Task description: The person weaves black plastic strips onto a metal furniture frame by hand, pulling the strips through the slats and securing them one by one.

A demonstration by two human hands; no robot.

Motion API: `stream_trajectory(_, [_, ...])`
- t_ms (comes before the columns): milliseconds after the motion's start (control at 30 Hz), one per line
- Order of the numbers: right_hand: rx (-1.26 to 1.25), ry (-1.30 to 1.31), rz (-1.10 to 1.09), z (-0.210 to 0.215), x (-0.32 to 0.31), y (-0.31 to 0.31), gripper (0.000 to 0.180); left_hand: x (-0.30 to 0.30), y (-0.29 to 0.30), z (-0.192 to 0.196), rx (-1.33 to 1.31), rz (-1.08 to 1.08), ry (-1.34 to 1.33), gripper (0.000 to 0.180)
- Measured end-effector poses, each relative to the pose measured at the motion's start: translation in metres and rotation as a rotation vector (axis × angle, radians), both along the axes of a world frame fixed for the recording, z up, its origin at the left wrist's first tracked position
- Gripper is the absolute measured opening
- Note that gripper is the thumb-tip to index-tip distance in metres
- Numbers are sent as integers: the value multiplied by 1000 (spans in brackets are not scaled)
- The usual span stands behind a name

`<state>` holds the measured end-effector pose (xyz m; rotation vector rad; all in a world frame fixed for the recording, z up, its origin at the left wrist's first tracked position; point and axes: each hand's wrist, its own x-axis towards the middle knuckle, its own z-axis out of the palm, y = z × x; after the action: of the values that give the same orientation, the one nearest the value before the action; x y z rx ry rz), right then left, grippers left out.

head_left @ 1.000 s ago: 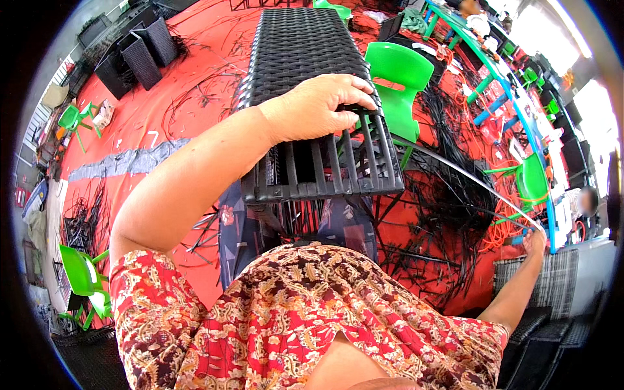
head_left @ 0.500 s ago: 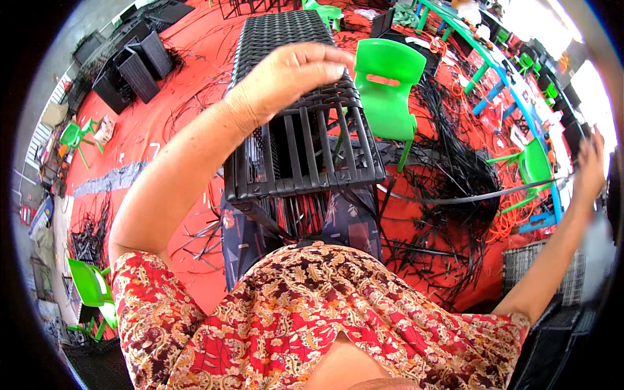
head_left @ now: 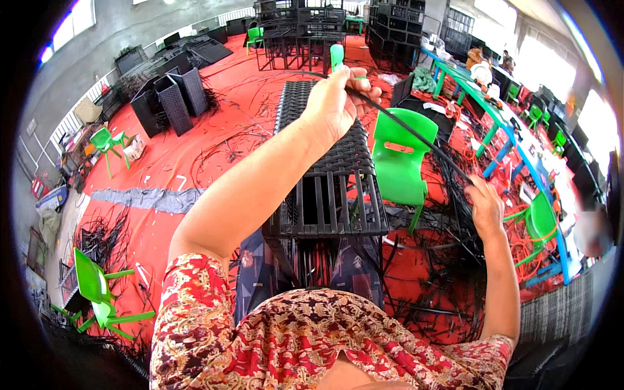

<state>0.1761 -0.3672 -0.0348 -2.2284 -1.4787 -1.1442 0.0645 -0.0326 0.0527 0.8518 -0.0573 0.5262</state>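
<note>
A long, flat black strip [head_left: 416, 135] stretches slantwise between my two hands. My left hand [head_left: 335, 104] is raised above the far part of a black woven furniture piece [head_left: 338, 156], fingers closed round the strip, whose far end trails off to the left. Lower and further right, my right hand [head_left: 485, 207] pinches the strip near the other side. The woven piece rests in front of my lap; its far surface is densely woven, while the near end shows bare strips with gaps between them.
Close on the right of the woven piece stands a green plastic chair [head_left: 403, 156]. Loose black strips [head_left: 455, 266] litter the red floor covering. A long green and blue table [head_left: 494, 117] runs along the right. More green chairs and black woven pieces [head_left: 172, 97] stand around.
My right hand has come in from the far right edge toward the middle. My left hand has risen from just over the woven top and now grips the strip. The view has tilted up.
</note>
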Motion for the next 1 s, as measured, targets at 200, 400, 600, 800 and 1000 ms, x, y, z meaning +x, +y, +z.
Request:
stream_trajectory(200, [17,222,-199,-83,59,-67,10,4,-4,-20,137,-111,-10,42])
stream_trajectory(400, [408,898,87,-48,44,-22,32,1,-36,-43,470,-238,119,49])
stream_trajectory(600, [554,960,874,66,-70,133,47,9,-61,-70,820,-165,15,42])
stream_trajectory(800, [453,1053,837,77,-79,144,27,13,-60,-70,1471,-128,-283,31])
stream_trajectory(1000, [750,1328,649,-4,-74,96,21,-5,-8,-40,1419,-259,49,15])
